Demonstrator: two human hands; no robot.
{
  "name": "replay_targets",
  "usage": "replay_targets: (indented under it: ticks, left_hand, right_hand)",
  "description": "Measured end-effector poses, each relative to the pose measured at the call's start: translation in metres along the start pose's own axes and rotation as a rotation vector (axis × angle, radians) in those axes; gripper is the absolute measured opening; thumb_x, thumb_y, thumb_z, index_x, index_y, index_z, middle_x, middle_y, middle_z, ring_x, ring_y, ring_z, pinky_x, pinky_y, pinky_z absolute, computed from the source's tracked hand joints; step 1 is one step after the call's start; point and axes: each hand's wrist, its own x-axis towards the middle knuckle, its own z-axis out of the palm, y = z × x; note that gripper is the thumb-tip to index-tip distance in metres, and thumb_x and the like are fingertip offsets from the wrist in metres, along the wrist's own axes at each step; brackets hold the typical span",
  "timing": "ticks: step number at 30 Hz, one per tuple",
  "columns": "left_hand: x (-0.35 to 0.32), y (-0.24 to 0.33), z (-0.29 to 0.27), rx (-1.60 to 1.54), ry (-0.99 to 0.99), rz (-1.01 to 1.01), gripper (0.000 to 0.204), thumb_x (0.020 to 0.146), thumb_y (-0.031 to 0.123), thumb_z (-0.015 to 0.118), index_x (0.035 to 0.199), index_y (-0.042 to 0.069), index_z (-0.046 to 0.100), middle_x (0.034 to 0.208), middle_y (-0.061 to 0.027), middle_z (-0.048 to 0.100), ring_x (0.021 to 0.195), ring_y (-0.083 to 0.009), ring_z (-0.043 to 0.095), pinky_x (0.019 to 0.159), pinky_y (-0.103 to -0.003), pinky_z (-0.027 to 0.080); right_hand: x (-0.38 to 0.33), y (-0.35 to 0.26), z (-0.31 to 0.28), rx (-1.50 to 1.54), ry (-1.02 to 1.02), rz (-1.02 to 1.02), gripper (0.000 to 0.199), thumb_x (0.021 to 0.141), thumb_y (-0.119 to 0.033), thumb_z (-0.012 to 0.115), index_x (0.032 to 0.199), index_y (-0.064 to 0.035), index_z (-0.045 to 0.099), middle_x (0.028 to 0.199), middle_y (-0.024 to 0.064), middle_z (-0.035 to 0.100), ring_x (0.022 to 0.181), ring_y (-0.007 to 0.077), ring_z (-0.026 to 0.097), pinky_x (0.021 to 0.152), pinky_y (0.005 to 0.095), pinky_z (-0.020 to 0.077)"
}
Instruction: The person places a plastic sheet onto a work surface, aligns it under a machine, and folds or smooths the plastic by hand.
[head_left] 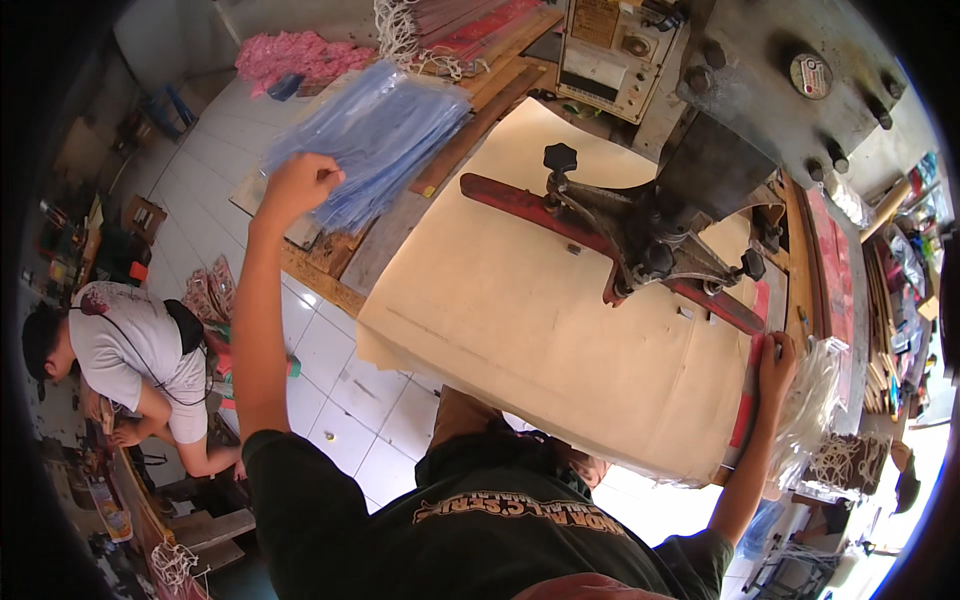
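Just beyond the curled left hand (302,183), blue plastic sheets (385,130) slant away rightward, the right hand (777,368), grip unclear, well apart.

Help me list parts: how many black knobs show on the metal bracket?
3: a left knob, a middle knob and a right knob across the bracket. The press may hide more.
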Motion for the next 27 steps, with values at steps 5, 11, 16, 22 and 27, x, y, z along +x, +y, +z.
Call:
replay_targets:
  ticks: [5,11,16,22,27]
  left_hand:
    - [0.03,-0.026,-0.006,-0.038,-0.313,0.161,0.024,0.084,0.024,0.08,0.099,0.005,0.077,0.092,-0.0108,0.075,0.083,-0.0231,0.071,0.075,-0.036,0.053]
    - [0.058,-0.021,-0.027,0.008,-0.6,0.253,0.028,0.085,0.02,0.08,0.105,0.0,0.076,0.094,-0.0097,0.076,0.085,-0.0188,0.07,0.079,-0.033,0.054]
    - [0.077,-0.019,-0.052,-0.019,-0.744,0.028,0.031,0.088,0.021,0.078,0.11,-0.001,0.075,0.095,-0.0096,0.076,0.088,-0.0159,0.07,0.081,-0.032,0.054]
    - [0.068,-0.019,-0.041,-0.006,-0.772,0.07,0.033,0.088,0.026,0.079,0.108,0.0,0.075,0.1,-0.0088,0.075,0.088,-0.0154,0.069,0.081,-0.031,0.053]
    - [0.057,-0.029,-0.039,-0.039,-0.739,0.199,0.03,0.088,0.027,0.08,0.104,0.002,0.074,0.098,-0.0075,0.074,0.086,-0.0156,0.068,0.08,-0.032,0.053]
  right_hand:
    - [-0.003,0.001,0.001,0.023,0.012,-0.013,0.019,0.095,-0.018,0.064,0.104,-0.0018,0.07,0.094,0.0105,0.069,0.084,0.0241,0.063,0.078,0.0358,0.0481]
    - [-0.001,-0.005,-0.003,0.031,-0.012,0.066,0.019,0.094,-0.017,0.064,0.104,-0.0015,0.07,0.098,0.0115,0.069,0.085,0.0258,0.063,0.078,0.0366,0.0482]
    - [-0.001,-0.005,-0.005,0.064,-0.02,0.113,0.017,0.094,-0.015,0.064,0.104,-0.0015,0.069,0.099,0.0108,0.069,0.086,0.0248,0.063,0.079,0.0364,0.0483]
    - [0.01,-0.047,-0.031,0.105,0.296,-0.172,0.01,0.094,-0.001,0.065,0.103,0.0004,0.069,0.105,0.0133,0.071,0.106,0.027,0.067,0.095,0.0376,0.0504]
    - [0.01,-0.195,-0.066,0.209,0.142,-0.484,0.017,0.084,0.01,0.065,0.098,0.001,0.068,0.103,0.0148,0.071,0.097,0.0302,0.069,0.087,0.0373,0.0531]
